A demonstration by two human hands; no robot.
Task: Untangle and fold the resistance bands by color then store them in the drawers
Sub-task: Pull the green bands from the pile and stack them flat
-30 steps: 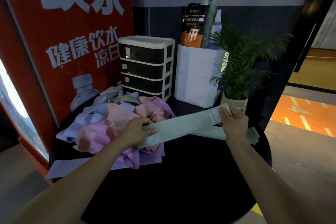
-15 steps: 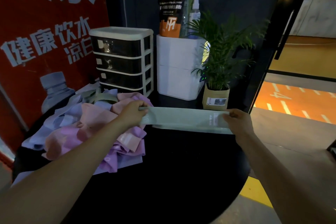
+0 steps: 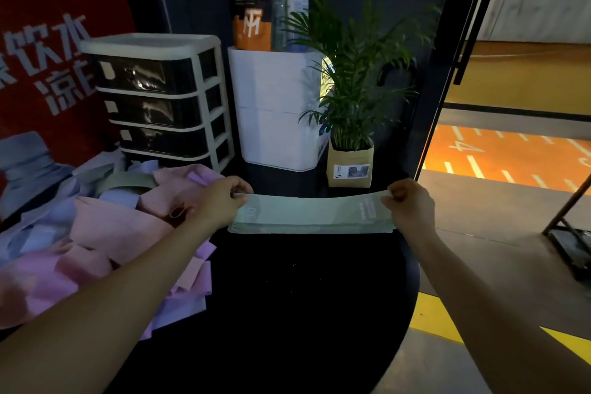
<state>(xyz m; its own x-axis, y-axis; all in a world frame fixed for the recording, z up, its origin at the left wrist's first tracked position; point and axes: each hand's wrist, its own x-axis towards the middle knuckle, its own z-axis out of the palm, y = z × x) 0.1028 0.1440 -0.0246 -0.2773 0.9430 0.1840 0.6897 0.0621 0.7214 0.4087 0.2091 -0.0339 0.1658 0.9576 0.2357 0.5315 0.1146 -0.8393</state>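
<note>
a round black table [image 3: 287,313] is carrying a heap of pink, purple and blue bands [image 3: 96,233] on its left side, a four-drawer unit [image 3: 160,99], a white box [image 3: 275,112] and a potted plant [image 3: 350,166] standing along its far edge.

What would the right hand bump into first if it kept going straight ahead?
Probably the potted plant: the right hand, pinching the green band, points roughly toward it across the table, though depth is unclear.

band pile [image 3: 105,233] left on table [image 3: 303,297] | drawers [image 3: 156,99] behind pile
</note>
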